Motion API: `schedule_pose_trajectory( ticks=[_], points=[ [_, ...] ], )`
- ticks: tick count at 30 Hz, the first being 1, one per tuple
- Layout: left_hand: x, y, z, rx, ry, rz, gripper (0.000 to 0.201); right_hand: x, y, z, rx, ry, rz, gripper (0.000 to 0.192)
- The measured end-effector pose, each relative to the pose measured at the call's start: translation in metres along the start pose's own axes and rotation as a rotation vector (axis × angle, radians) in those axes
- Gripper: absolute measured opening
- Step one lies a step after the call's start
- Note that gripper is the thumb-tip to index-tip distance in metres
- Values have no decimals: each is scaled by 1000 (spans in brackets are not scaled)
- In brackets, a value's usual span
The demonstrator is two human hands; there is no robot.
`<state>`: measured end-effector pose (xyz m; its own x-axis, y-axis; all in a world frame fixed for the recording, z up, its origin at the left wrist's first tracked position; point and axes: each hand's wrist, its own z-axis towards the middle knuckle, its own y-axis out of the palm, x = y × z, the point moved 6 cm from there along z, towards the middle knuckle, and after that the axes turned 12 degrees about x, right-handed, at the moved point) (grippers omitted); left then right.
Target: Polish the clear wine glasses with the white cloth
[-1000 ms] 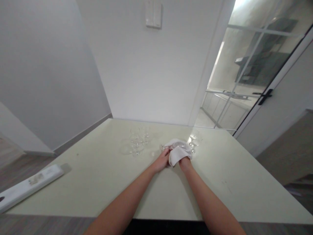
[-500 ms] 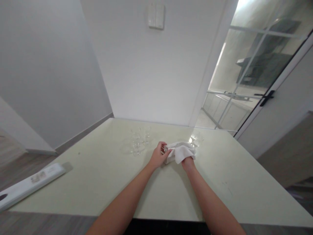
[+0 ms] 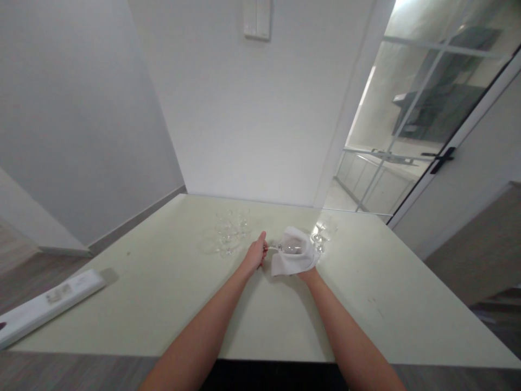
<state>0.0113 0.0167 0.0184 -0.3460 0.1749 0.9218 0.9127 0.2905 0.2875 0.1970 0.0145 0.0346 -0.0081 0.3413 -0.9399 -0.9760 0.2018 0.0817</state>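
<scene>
A clear stemmed glass (image 3: pixel 292 248) lies on its side above the table, its bowl pointing right. My left hand (image 3: pixel 255 254) is closed around its foot end, with the thin stem showing between hand and bowl. Beneath and around the bowl spreads a white cloth (image 3: pixel 280 266). My right hand (image 3: pixel 308 274) cups the cloth from below; its fingers are mostly hidden under the fabric. Several clear stemmed glasses (image 3: pixel 227 236) stand left of my left hand. More clear glasses (image 3: pixel 318 239) are just beyond the cloth on the right.
The pale table (image 3: pixel 163 304) meets a white wall (image 3: pixel 252 119) at its far edge. A long white object (image 3: pixel 52 301) lies across the left table edge. At the right is a glass-paned door with a black handle (image 3: pixel 442 160).
The cloth has opened out, and the glass bowl now shows lying in it. My left hand has shifted slightly left, drawing the stem into view.
</scene>
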Motion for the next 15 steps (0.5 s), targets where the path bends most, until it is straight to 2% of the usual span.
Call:
schedule_pose_trajectory(
  ticks=[3,4,6,8,11,13,14,15],
  points=[
    [-7,2,0,-43,-85,29,44,-27,-2,-4,-5,-247,-66,53],
    [-4,2,0,-28,-34,43,43,-31,0,-4,-34,-273,-66,54],
    [9,-1,-3,31,166,56,40,-29,3,-3,-86,-217,-43,48],
    [24,-4,-12,65,371,53,35,-13,4,0,-71,-27,4,36],
    [39,-1,-30,-30,539,59,19,24,2,-3,62,419,84,23],
    [43,2,-40,-136,555,30,11,42,8,-13,45,668,146,24],
    [42,3,-42,-168,517,-10,11,45,12,-17,2,732,171,25],
    [41,3,-43,-181,460,-57,13,45,14,-18,-42,722,190,25]
  ],
)
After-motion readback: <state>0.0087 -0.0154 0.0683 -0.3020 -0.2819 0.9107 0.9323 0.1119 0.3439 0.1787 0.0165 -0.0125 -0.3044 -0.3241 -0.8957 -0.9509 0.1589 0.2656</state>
